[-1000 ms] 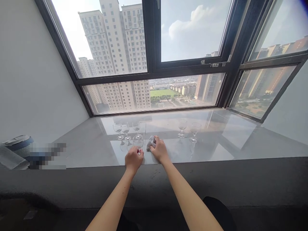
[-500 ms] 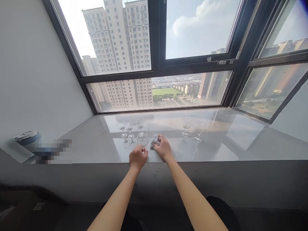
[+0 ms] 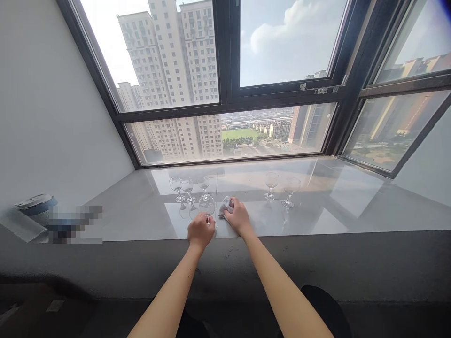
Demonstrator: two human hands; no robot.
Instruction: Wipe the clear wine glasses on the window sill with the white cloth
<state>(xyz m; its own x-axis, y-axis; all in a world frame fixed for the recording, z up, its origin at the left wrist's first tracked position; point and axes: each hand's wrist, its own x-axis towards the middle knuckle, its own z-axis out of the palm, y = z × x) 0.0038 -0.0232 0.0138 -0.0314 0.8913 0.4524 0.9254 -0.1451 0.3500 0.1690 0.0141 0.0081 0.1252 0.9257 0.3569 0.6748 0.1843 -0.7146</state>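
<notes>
Near the front edge of the sill, my left hand (image 3: 201,229) is closed around the stem of a clear wine glass (image 3: 206,205), whose bowl points up. The fingers hide most of the stem and foot. Just right of it, my right hand (image 3: 238,216) grips a crumpled pale cloth (image 3: 225,206), bunched under the fingers and close to the sill. The cloth and the held glass are a little apart. Behind the held glass stand three more wine glasses, one of them a short-stemmed glass (image 3: 203,187), all upright.
Two upright wine glasses (image 3: 271,185) stand to the right on the glossy grey sill (image 3: 317,218). At the far left lie a blue-and-white container (image 3: 37,206) and a blurred patch. Dark-framed windows (image 3: 225,101) rise behind, and a white wall (image 3: 52,103) borders the left.
The view has shifted very slightly. Both hands keep their grips on the wine glass and cloth, with almost no movement.
</notes>
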